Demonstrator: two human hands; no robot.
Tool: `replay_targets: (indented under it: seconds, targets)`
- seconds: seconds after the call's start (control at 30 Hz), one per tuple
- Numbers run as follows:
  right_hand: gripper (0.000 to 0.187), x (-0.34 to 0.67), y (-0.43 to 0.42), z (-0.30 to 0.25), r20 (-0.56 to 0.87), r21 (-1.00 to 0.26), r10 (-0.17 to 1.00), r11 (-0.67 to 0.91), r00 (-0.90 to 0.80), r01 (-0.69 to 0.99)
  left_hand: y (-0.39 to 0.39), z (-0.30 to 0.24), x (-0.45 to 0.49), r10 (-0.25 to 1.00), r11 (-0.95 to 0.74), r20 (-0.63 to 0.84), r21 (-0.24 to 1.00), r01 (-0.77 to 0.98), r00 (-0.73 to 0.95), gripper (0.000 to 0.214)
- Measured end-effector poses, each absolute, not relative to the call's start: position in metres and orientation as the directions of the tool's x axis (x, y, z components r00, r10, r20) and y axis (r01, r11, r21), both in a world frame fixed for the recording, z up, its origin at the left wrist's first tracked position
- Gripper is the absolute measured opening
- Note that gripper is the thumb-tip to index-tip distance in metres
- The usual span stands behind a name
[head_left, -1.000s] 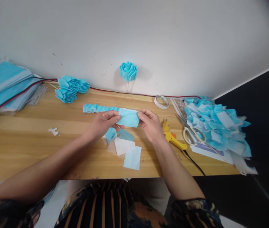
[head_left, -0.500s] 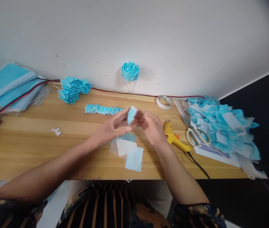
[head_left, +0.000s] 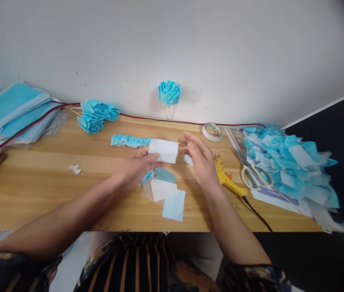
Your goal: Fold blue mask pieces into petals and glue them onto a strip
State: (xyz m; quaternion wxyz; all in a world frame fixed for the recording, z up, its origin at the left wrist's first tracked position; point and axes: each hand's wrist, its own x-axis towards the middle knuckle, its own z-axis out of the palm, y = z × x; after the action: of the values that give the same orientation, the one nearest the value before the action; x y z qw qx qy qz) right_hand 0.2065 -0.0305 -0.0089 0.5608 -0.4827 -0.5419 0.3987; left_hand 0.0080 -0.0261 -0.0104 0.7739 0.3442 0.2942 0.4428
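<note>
My left hand (head_left: 135, 168) pinches a small rectangular piece of mask fabric (head_left: 163, 150) by its left edge, white side up, above the wooden table (head_left: 38, 182). My right hand (head_left: 199, 160) hovers just right of the piece with fingers spread and apart from it. Beneath my hands lie a few cut fabric pieces (head_left: 167, 194), white and blue. A pleated blue strip (head_left: 129, 140) lies just behind my left hand.
A yellow glue gun (head_left: 228, 180) and scissors (head_left: 252, 176) lie right of my hand, beside a heap of blue fabric scraps (head_left: 287, 162). A tape roll (head_left: 212, 131), finished blue flowers (head_left: 97, 114), one flower on a stick (head_left: 169, 92) and stacked masks (head_left: 7, 113) line the back.
The fabric piece was turned over from blue side to white side. My right hand let go of it and opened; my left hand still holds it.
</note>
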Motion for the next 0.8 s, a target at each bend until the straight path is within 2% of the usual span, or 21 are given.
replay_targets:
  seconds: [0.1,0.23,0.33,0.4,0.53,0.67,0.8]
  targets:
    - [0.031,0.201,-0.032,-0.010,0.175,-0.982,0.984,0.174,0.017,0.070,-0.028,-0.010,0.008,0.861,0.375,-0.132,0.816,-0.439,0.491,0.028]
    - [0.024,0.195,-0.037,-0.008,0.211,-0.972,0.977,0.208,0.011,0.112,-0.027,-0.008,0.005,0.820,0.375,-0.152,0.872,-0.316,0.552,0.036]
    - [0.025,0.195,-0.039,-0.005,0.224,-0.958,0.974,0.226,-0.027,0.180,-0.024,-0.007,0.000,0.815,0.345,-0.201,0.922,-0.177,0.543,0.036]
    - [0.028,0.196,-0.040,-0.004,0.247,-0.945,0.967,0.255,-0.063,0.206,-0.022,-0.006,-0.002,0.825,0.357,-0.240,0.923,-0.144,0.511,0.033]
    - [0.034,0.203,-0.040,-0.002,0.384,-0.896,0.919,0.395,-0.093,0.203,-0.019,-0.003,-0.002,0.858,0.413,-0.240,0.848,-0.332,0.454,0.027]
    - [0.035,0.207,-0.039,0.000,0.545,-0.731,0.821,0.566,-0.172,0.382,-0.017,-0.001,-0.001,0.886,0.410,-0.219,0.782,-0.469,0.409,0.020]
    - [0.032,0.203,-0.041,0.003,0.586,-0.582,0.768,0.621,-0.258,0.525,-0.018,-0.002,0.000,0.875,0.418,-0.193,0.764,-0.492,0.444,0.022]
